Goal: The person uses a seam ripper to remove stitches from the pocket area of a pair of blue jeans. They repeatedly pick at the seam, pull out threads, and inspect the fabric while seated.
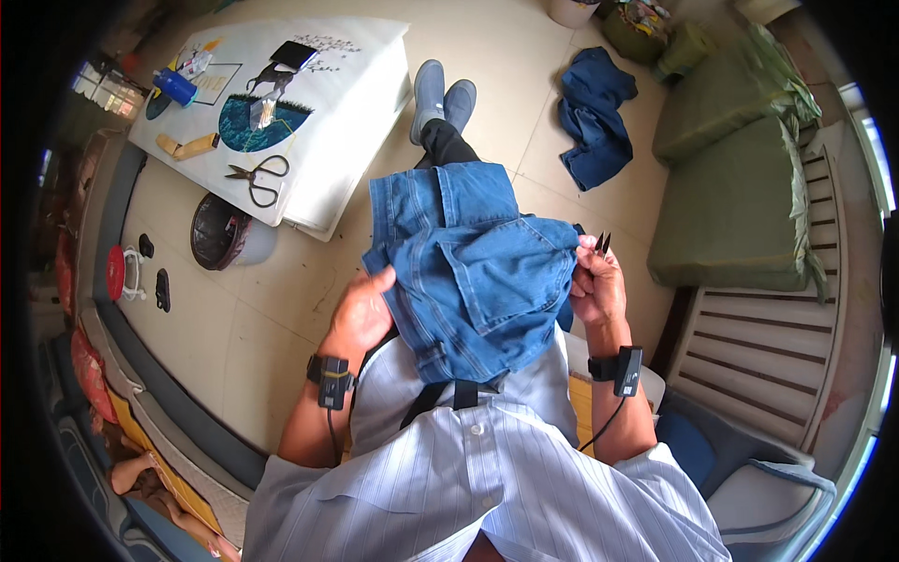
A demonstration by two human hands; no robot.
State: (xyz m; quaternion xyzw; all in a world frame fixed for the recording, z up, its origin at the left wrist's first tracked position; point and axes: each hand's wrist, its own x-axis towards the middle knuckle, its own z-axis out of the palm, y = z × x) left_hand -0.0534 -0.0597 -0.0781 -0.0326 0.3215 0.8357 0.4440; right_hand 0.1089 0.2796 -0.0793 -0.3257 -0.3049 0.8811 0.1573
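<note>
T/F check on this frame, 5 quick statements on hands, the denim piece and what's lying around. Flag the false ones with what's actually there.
1. Both hands grip the blue denim garment on the lap. True: left hand at its left edge, right hand at its right edge.
2. The right hand also holds a small dark pointed tool. True.
3. The scissors are in the left hand. False: they lie on the white board, apart from both hands.
4. A second blue garment lies on the floor by the green cushions. True.
5. The person is barefoot. False: grey shoes are on the feet.
</note>
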